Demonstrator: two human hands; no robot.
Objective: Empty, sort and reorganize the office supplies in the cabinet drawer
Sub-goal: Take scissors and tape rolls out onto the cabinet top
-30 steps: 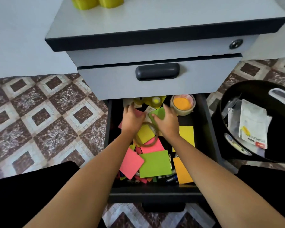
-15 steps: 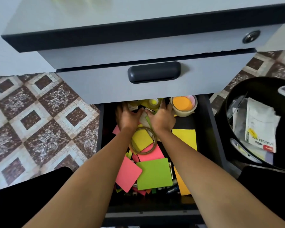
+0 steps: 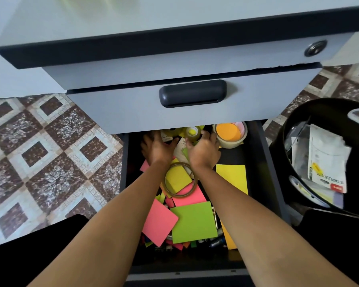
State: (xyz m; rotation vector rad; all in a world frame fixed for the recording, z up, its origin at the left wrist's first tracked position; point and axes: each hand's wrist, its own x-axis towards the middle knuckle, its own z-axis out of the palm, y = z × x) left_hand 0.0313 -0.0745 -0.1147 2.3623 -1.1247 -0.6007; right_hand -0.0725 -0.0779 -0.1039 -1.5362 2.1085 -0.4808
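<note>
Drawer (image 3: 255,156): both hands are working at its far end.
Right hand (image 3: 203,151) is curling its fingers round the small tape roll (image 3: 192,132); left hand (image 3: 158,148) fingers are lying spread. Withdraw low, clearing the upper drawer front (image 3: 133,112).

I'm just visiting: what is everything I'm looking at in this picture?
Cabinet: one, grey with dark edging, centre top.
Open drawer: one, dark, bottom centre.
Sticky-note pads: several, pink, green, yellow, orange, loose in the open drawer.
Thin tape ring: one, brown, lying on a yellow pad.
Wide tape roll: one, cream, back right of drawer.
Small tape roll: one, clear, at the back.
Bin: one, black, right, holding a white packet.
Floor tiles: many, brown and white, left.
Left hand and right hand: two, bare, reaching to the drawer's back.
</note>
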